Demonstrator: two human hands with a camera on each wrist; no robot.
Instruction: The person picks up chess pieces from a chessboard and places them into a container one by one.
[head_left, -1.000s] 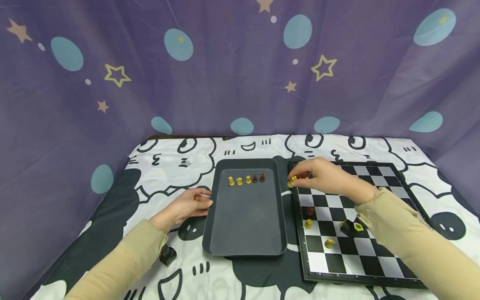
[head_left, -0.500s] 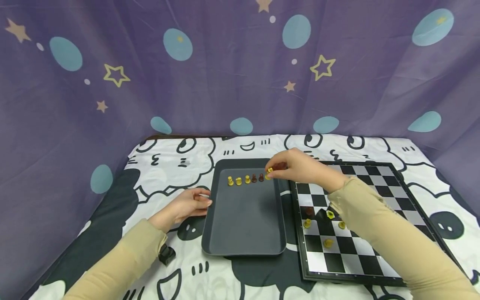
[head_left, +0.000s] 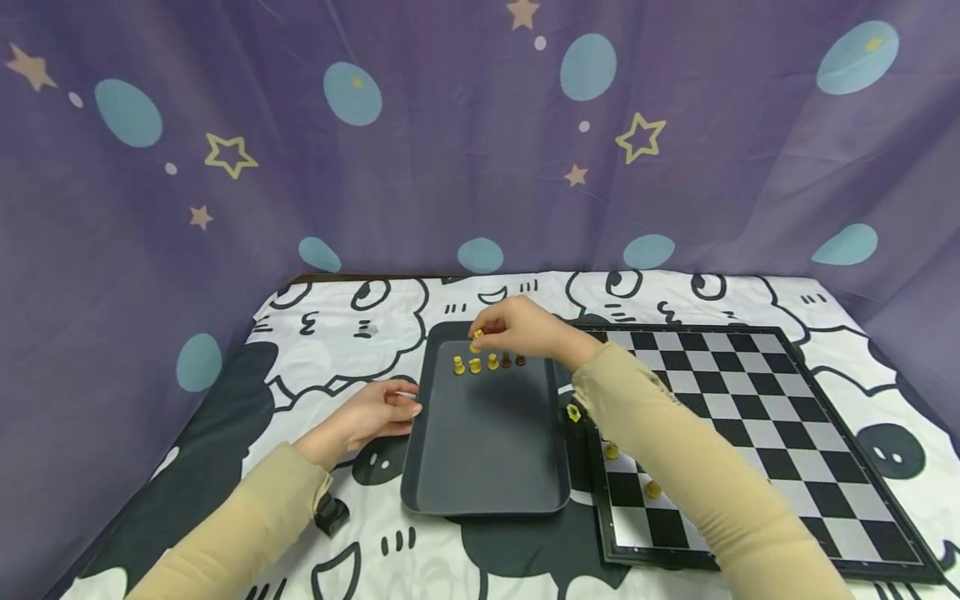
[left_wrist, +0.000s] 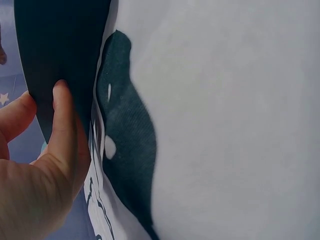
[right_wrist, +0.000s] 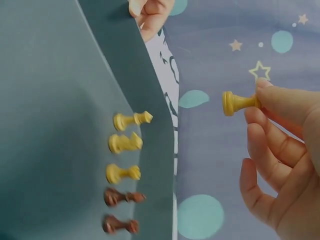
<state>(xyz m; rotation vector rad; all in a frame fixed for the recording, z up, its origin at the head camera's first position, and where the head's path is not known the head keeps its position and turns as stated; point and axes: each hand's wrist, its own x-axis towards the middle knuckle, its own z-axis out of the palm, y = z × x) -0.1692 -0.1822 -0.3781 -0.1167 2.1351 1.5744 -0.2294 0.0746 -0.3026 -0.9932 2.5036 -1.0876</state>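
Note:
A yellow chess piece point(head_left: 476, 341), its top covered by the fingertips, hangs upright over the far end of a dark grey tray point(head_left: 487, 450). My right hand point(head_left: 522, 327) pinches it between thumb and fingers. Below stand three yellow chess pieces point(right_wrist: 125, 142) and two brown chess pieces point(right_wrist: 121, 224) in one row along the tray's far wall. At the tray's left side my left hand point(head_left: 372, 414) grips the rim, thumb tip over the edge and fingers against the outer wall, as the left wrist view shows.
To the right of the tray lies a black-and-white chessboard point(head_left: 780, 442). Two yellow chess pieces, one nearer point(head_left: 653, 490) and one farther point(head_left: 612, 451), show on its left part, and the right sleeve point(head_left: 675, 450) covers some squares. Cloth covers the table; a purple curtain point(head_left: 420, 183) hangs behind.
My right hand has carried the yellow chess piece leftward from the board's far left corner to above the tray's row. My left hand has stayed at the tray's rim.

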